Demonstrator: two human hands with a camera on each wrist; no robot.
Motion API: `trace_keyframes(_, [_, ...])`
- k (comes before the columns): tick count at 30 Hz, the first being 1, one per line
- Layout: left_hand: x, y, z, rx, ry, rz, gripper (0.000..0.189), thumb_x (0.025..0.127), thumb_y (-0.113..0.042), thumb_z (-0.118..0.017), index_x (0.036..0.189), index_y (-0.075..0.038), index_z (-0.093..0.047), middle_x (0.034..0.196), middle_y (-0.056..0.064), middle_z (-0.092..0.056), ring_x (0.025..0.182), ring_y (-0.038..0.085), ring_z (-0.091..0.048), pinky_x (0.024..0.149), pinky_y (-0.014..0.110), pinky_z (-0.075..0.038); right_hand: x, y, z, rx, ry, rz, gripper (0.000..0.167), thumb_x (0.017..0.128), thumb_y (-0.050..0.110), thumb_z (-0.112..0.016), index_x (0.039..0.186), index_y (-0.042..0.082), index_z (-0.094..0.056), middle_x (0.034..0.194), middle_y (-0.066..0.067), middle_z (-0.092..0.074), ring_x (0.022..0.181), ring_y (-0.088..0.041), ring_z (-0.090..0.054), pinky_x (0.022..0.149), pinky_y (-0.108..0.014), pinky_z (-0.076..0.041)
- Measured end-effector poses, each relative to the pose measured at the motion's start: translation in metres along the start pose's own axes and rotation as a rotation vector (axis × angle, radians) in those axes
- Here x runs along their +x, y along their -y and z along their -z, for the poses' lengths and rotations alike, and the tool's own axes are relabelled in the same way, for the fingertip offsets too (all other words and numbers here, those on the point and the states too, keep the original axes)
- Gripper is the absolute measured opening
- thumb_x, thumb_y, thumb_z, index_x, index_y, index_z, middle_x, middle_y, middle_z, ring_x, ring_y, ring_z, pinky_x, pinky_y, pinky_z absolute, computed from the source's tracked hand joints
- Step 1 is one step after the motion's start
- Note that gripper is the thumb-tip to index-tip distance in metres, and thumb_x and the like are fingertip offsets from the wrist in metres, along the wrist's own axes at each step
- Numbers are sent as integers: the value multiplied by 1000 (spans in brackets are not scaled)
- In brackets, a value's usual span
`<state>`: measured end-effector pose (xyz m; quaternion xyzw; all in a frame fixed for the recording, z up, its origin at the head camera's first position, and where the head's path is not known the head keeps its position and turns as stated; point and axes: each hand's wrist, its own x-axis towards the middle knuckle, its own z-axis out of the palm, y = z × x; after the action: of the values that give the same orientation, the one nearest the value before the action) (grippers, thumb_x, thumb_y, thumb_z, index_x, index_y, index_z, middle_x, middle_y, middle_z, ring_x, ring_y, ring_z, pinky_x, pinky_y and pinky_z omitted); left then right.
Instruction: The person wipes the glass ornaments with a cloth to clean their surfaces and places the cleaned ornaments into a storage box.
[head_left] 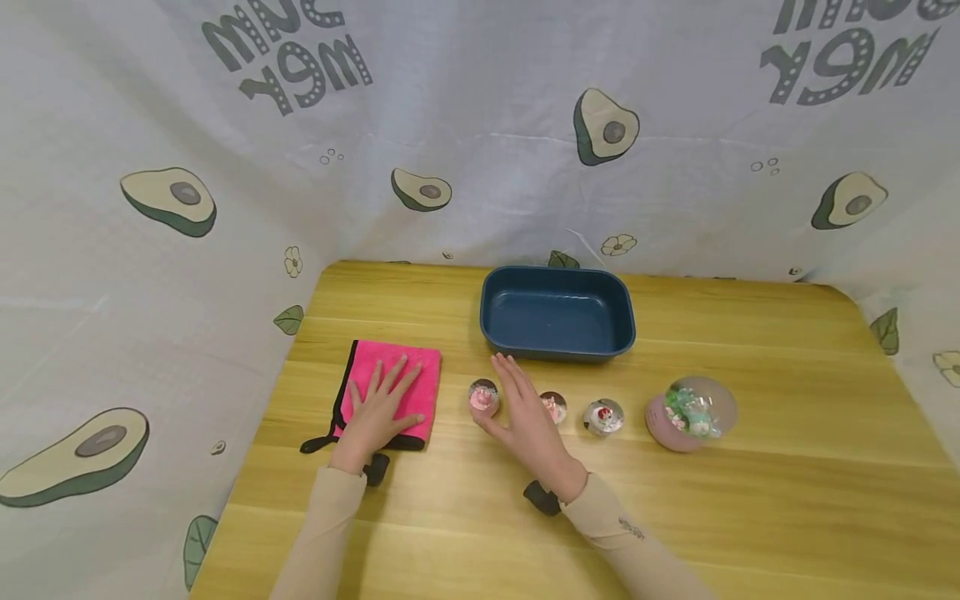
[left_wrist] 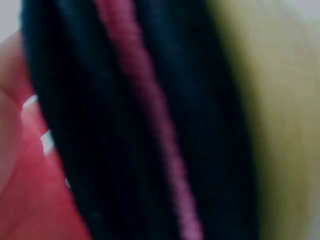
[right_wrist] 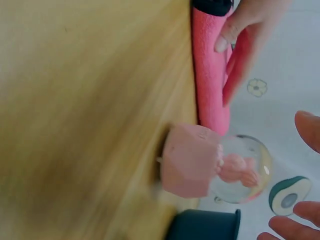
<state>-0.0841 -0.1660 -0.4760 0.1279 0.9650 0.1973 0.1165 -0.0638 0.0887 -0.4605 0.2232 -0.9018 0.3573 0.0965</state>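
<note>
My left hand [head_left: 378,412] rests with spread fingers on a folded pink towel [head_left: 428,367] with black edging. In the left wrist view the black edging [left_wrist: 100,125] fills most of the picture, blurred. My right hand [head_left: 531,429] hovers beside a small snow globe [head_left: 482,398], thumb and fingers apart. The right wrist view shows this globe upright on the table, with a faceted pink base [right_wrist: 187,160] and a pink figure inside the clear ball. Two more small globes stand to the right: one [head_left: 556,406] partly hidden by my right hand, another [head_left: 603,417] with a red-topped figure.
A dark blue rectangular bin [head_left: 558,352] stands near the back edge of the wooden table [head_left: 810,400]. Farther right is a larger snow globe [head_left: 670,425] with a pink base and a green figure, tilted in this view. An avocado-print curtain [head_left: 510,217] hangs behind.
</note>
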Motion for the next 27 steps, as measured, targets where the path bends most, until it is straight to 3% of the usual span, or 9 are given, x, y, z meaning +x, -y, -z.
trace_keyframes(5, [3,3,-2,-36,-17,-8,80,85,-36,-70,151,-16,-30,157,9,-17,142,42,-4,100,72,8,-1,-4,-9,76,28,-41,85,80,21,-78,146,-3,-30,148,-22,-33,136,-35,-31,107,-48,-31])
trace_keyframes(12, [8,4,-2,-44,-72,-8,76,80,-34,-76,146,-17,-41,152,9,-31,138,42,-18,99,74,-3,-1,-12,-22,157,79,-145,85,81,20,-77,147,-1,-29,148,-20,-34,134,-36,-34,107,-48,-32])
trace_keyframes(19, [10,3,0,-29,-118,-5,67,77,-33,-80,137,-18,-53,139,8,-45,124,36,-33,94,74,-11,0,-16,-29,208,125,-205,82,82,18,-76,147,-2,-28,146,-19,-38,132,-34,-38,105,-46,-34])
trace_keyframes(27, [10,2,-3,-49,-195,-40,52,76,-27,-80,124,-18,-62,121,5,-56,102,28,-40,87,70,-19,2,-16,-35,164,83,-204,70,83,14,-75,139,-5,-38,132,-22,-52,116,-34,-54,93,-45,-46])
